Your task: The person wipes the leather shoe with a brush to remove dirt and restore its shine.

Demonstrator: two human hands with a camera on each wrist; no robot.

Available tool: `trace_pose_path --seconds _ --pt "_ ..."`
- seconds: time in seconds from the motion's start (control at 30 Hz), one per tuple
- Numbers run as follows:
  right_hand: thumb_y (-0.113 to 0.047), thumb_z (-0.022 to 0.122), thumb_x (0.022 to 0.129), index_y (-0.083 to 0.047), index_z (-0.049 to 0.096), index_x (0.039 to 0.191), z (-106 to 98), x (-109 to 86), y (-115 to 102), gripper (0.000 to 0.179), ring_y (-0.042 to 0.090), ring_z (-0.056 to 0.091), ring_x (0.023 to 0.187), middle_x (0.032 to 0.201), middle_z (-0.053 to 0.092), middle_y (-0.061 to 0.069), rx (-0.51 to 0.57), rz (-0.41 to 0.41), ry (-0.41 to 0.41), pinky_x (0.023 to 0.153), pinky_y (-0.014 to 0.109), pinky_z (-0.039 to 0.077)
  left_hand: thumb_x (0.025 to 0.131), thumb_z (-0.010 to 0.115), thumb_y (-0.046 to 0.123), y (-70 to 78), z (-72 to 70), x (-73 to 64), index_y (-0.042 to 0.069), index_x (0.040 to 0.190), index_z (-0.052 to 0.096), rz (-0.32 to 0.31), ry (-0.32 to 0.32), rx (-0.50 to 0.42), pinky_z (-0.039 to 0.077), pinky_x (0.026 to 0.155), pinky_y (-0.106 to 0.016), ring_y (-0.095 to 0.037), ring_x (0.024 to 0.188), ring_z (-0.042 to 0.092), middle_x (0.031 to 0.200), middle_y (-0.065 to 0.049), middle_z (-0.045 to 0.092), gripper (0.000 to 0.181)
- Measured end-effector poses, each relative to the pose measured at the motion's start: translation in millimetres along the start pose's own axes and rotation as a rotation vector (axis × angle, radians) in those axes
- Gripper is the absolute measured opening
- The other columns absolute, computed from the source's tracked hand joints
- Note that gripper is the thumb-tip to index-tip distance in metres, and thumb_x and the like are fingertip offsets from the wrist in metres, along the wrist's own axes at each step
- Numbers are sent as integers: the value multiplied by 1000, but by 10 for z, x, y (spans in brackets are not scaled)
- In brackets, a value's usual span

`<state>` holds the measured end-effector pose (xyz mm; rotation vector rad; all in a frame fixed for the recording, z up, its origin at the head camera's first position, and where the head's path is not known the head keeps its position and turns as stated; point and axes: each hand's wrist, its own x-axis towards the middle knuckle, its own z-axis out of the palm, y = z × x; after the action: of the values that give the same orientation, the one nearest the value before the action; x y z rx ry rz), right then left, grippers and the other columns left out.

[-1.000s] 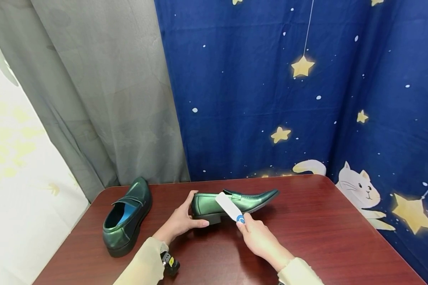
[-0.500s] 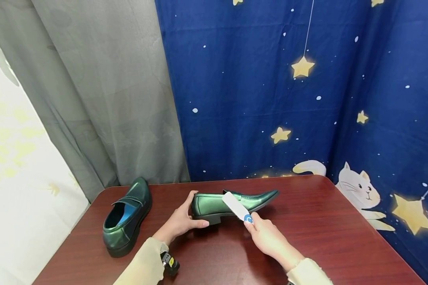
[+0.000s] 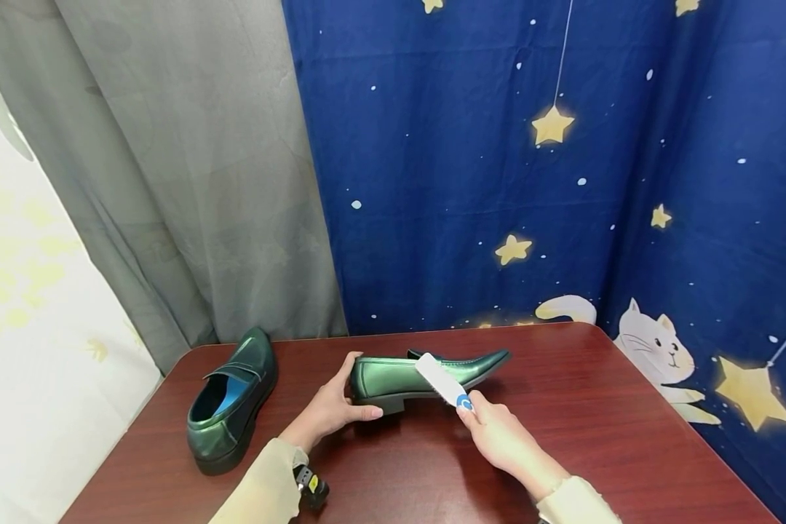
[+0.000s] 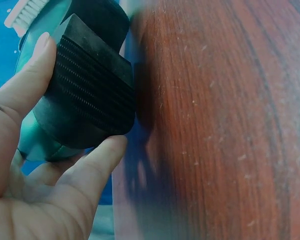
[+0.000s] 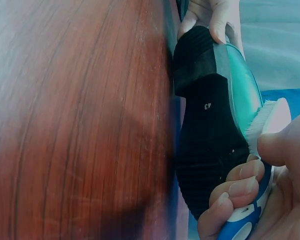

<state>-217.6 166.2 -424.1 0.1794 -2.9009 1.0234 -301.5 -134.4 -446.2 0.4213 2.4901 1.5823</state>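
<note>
A green leather loafer (image 3: 389, 376) lies tilted on its side near the middle of the table, toe to the right. My left hand (image 3: 330, 407) grips its heel, thumb against the black heel block (image 4: 90, 80) in the left wrist view. In my right hand (image 3: 503, 437) is a white brush with a blue-and-white handle (image 5: 242, 222). Its bristles (image 5: 257, 122) meet the green side of the shoe in the right wrist view. The dark sole (image 5: 207, 125), marked 43, faces the right wrist camera. The matching loafer (image 3: 236, 400), with a blue insole, stands upright to the left.
The reddish-brown wooden table (image 3: 602, 422) extends under everything. A grey curtain (image 3: 203, 160) and a blue star-patterned curtain (image 3: 458, 160) hang right behind its back edge. A small black device (image 3: 312, 489) is strapped at the left wrist.
My right hand has slid the brush rightward along the shoe's side, from mid-shoe toward the toe. The left hand and both shoes hold their places.
</note>
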Motion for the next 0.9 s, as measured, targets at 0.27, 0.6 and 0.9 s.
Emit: trace_pose_path --seconds 0.27,0.6,0.9 --pt "-24 58 103 -17 47 89 -56 7 65 19 14 37 55 65 41 -1 -10 8 12 51 29 31 73 93 27 -9 -11 0 42 148 31 12 -1 4 55 88 -39 -23 98 67 128 -14 59 98" --pt "-24 57 103 -17 48 90 -158 -9 117 18 14 36 56 66 41 -1 -19 31 9 52 28 30 73 93 27 -11 -7 3 42 148 32 16 -1 6 54 90 -40 -23 101 66 130 -13 58 98" --pt "-27 56 104 -16 47 92 -250 -31 188 18 15 37 57 67 41 0 0 42 10 54 29 31 72 93 27 -22 1 7 42 149 31 16 6 20 54 91 -40 -22 100 66 129 -13 59 100"
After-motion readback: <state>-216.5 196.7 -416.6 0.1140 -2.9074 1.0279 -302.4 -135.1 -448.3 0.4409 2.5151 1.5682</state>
